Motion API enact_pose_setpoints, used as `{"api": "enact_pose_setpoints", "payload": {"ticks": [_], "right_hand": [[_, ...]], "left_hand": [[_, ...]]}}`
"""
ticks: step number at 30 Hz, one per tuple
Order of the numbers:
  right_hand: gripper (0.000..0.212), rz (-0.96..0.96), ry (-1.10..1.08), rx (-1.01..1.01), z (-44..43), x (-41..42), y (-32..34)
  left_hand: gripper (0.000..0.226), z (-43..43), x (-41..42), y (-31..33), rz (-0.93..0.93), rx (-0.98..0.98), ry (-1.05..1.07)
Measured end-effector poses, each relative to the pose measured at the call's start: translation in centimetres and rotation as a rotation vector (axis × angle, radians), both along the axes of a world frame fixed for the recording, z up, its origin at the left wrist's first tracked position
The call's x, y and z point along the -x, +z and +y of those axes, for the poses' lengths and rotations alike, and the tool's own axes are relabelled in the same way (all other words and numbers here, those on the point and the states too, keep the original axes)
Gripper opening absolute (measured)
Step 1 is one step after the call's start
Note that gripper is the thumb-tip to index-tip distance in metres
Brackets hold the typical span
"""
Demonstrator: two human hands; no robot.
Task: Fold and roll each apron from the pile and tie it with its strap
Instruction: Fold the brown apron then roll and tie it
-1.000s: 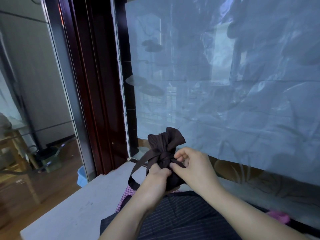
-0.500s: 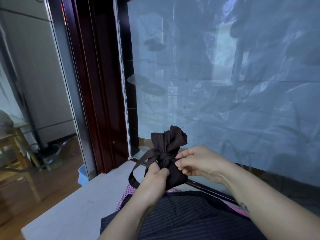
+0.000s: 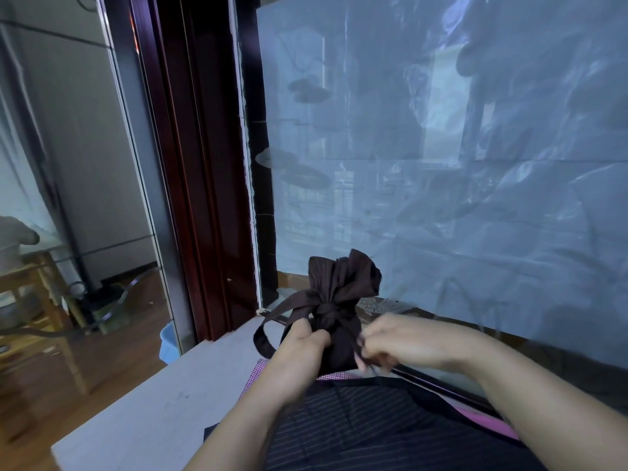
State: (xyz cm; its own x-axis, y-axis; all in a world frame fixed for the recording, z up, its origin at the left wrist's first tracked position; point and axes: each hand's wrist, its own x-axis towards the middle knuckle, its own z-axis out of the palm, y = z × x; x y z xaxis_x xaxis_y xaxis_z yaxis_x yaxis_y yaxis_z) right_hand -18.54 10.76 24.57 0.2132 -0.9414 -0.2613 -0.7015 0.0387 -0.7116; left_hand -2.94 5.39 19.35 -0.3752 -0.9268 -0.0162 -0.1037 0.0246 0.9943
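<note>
Gripping the rolled brown apron with the left hand, fingers curled round its lower half just under the wrapped waist. Pinching the strap with the right hand just beside the bundle's right flank, fingers curled and somewhat blurred. Held upright above the far part of the pale table, gathered top fanned out over several turns of strap, one loose loop hanging off to the left. Raised over a dark striped apron spread on the table, with pink checked fabric peeking out at its far edge. Facing a film-covered window beside a dark red frame, a pale blue bin low down further left
</note>
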Motion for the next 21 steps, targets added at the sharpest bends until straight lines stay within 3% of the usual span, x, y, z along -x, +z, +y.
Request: {"api": "enact_pose_setpoints", "payload": {"ticks": [2,3,6,8,10,13,16,19,21], "right_hand": [[0.023,0.326,0.128,0.034,0.8,0.1,0.8],[0.019,0.372,0.13,0.115,1.0,0.3,1.3],[0.017,0.232,-0.035,0.557,0.6,0.6,1.8],[0.026,0.199,-0.016,0.725,0.1,0.2,1.4],[0.032,0.204,0.013,0.792,-0.4,-0.1,0.7],[0.025,0.19,-0.111,0.909,-1.3,0.2,0.1],[0.032,0.353,-0.224,1.112,-2.2,0.6,0.0],[0.039,0.377,-0.213,0.994,-2.7,1.2,0.6],[0.021,0.25,-0.165,0.84,-2.9,1.5,0.7]], "left_hand": [[0.006,-0.2,0.0,0.0,0.162,-0.134,-0.028],[0.012,-0.3,0.1,0.2,0.233,-0.19,-0.033],[0.034,-0.5,-0.1,0.6,0.33,-0.284,-0.067],[0.028,-0.6,-0.2,0.6,0.377,-0.247,-0.183],[0.036,-0.4,-0.1,0.7,0.38,-0.207,-0.26],[0.05,-0.1,0.5,1.0,0.271,-0.105,-0.249],[0.054,0.4,1.1,1.2,0.116,0.031,-0.215],[0.019,0.9,1.4,1.2,0.017,0.165,-0.2],[0.014,1.5,1.4,1.3,0.003,0.224,-0.203]]}}
